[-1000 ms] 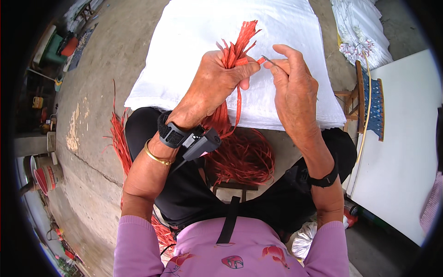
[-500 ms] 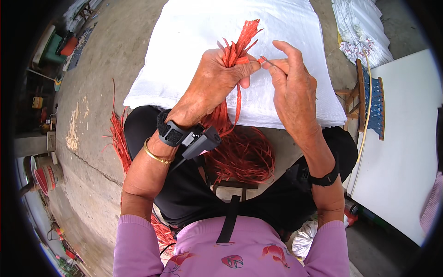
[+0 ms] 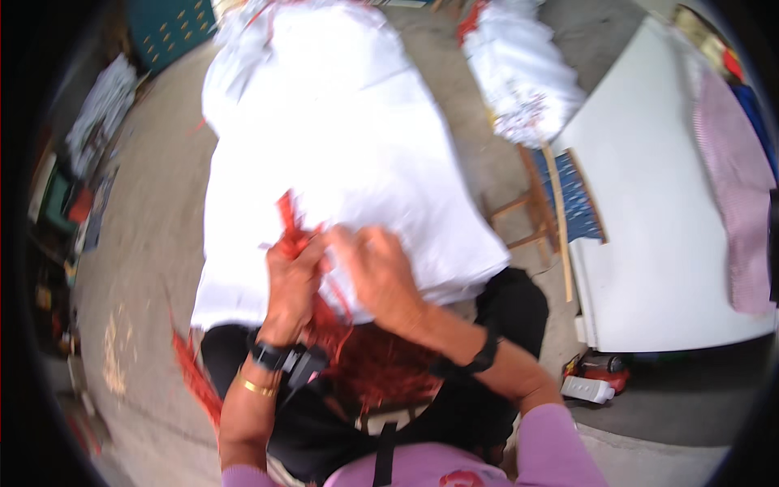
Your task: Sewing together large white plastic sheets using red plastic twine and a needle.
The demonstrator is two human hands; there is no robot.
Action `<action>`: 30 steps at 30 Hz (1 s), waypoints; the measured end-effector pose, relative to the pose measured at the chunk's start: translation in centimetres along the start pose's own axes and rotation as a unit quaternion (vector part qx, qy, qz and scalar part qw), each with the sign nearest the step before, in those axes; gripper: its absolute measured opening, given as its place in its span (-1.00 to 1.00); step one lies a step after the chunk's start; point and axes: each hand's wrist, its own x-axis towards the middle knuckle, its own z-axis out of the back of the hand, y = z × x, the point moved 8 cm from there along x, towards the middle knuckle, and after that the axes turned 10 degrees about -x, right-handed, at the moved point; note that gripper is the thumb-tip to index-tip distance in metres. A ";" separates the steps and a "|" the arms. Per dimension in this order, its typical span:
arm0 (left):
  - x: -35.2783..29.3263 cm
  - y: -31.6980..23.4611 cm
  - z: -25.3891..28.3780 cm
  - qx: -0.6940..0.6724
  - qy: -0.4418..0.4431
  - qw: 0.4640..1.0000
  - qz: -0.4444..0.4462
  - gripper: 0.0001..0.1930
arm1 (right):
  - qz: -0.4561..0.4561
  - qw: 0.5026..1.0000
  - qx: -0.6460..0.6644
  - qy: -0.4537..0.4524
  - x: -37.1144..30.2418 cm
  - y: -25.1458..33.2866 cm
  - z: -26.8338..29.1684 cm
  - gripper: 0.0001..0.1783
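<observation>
A bundle of red plastic strips (image 3: 293, 235) stands in my left hand (image 3: 290, 286), which is wrapped round it just below its frayed top. The long ends hang down over the edge of the white cloth stack toward my lap. Close by, touching or almost touching the bundle, is my right hand (image 3: 375, 268) with its fingers curled together. Motion blur hides what those fingers hold. Under both hands lies the stack of white woven cloth (image 3: 349, 162), across my knees. A heap of loose red strips (image 3: 381, 365) fills the space between my legs.
More red strips (image 3: 195, 369) hang beside my left leg. At right are a wooden stool with a blue woven seat (image 3: 572, 203), a pale cane (image 3: 557, 219), a white board (image 3: 649, 243) and a white power strip (image 3: 588, 390). A white sack bundle (image 3: 523, 81) lies beyond.
The view has shifted up and to the right, showing more of the cloth. My right hand has come in against the left hand and the bundle; before, it held a thin metal tool at a strip.
</observation>
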 end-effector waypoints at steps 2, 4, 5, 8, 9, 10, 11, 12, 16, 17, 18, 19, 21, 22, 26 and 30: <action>0.1 0.2 1.4 -0.089 -0.023 0.996 -0.010 -0.88 | 0.043 0.997 -0.015 -0.065 -0.5 1.9 1.0 -0.53; 0.2 -0.1 2.0 -0.139 -0.018 0.990 0.000 -0.88 | -0.069 0.994 0.076 0.038 -1.3 1.7 -0.4 -0.51; 0.2 0.1 2.0 -0.163 -0.011 0.986 0.018 -0.87 | -0.145 0.976 0.150 0.057 -2.3 0.6 -1.9 -0.59; -0.2 0.7 0.3 -0.177 0.021 0.981 0.071 -0.85 | -0.383 0.826 0.400 0.105 -4.3 -3.0 -5.6 -0.62; -0.5 1.2 -0.5 -0.174 0.031 0.979 0.100 -0.85 | -0.403 0.793 0.451 0.082 -4.1 -3.8 -5.8 -0.61; -0.7 1.4 -1.2 -0.170 0.054 0.976 0.123 -0.86 | -0.381 0.795 0.472 0.011 -2.8 -4.1 -4.4 -0.63; -0.9 1.9 -2.4 -0.166 0.080 0.971 0.151 -0.86 | -0.387 0.777 0.497 0.000 -2.8 -5.2 -4.3 -0.64; -1.1 2.1 -3.0 -0.188 0.076 0.967 0.154 -0.86 | -0.379 0.770 0.514 0.002 -1.9 -5.3 -3.3 -0.65; 0.6 1.8 -3.4 -0.180 0.091 0.971 0.127 -0.84 | -0.297 0.776 0.557 0.010 0.1 -7.1 -0.7 -0.66; 0.9 1.9 -3.1 -0.156 0.108 0.974 0.126 -0.84 | -0.285 0.744 0.603 0.041 0.5 -7.1 0.0 -0.64; 0.8 1.2 -3.3 -0.121 0.095 0.982 0.109 -0.83 | -0.285 0.756 0.585 0.065 0.2 -8.0 0.7 -0.61; 0.9 1.1 -3.2 -0.120 0.091 0.982 0.116 -0.83 | -0.317 0.786 0.521 0.106 -0.3 -9.2 1.7 -0.61; 0.8 -0.1 -2.6 0.025 0.096 0.994 0.040 -0.73 | -0.311 0.918 0.218 0.116 -0.3 -10.7 4.8 -0.60; 1.0 0.3 -1.8 0.069 0.101 0.991 0.062 -0.75 | -0.316 0.915 0.220 0.121 -1.0 -11.2 4.9 -0.60; 0.7 1.7 -2.7 0.144 0.178 0.973 -0.014 -0.86 | -0.093 0.956 -0.162 0.225 -2.9 -10.6 4.7 -0.61; 0.0 2.4 -4.1 0.273 0.183 0.944 -0.027 -0.86 | 0.017 0.921 -0.254 0.296 -4.7 -10.5 2.2 -0.61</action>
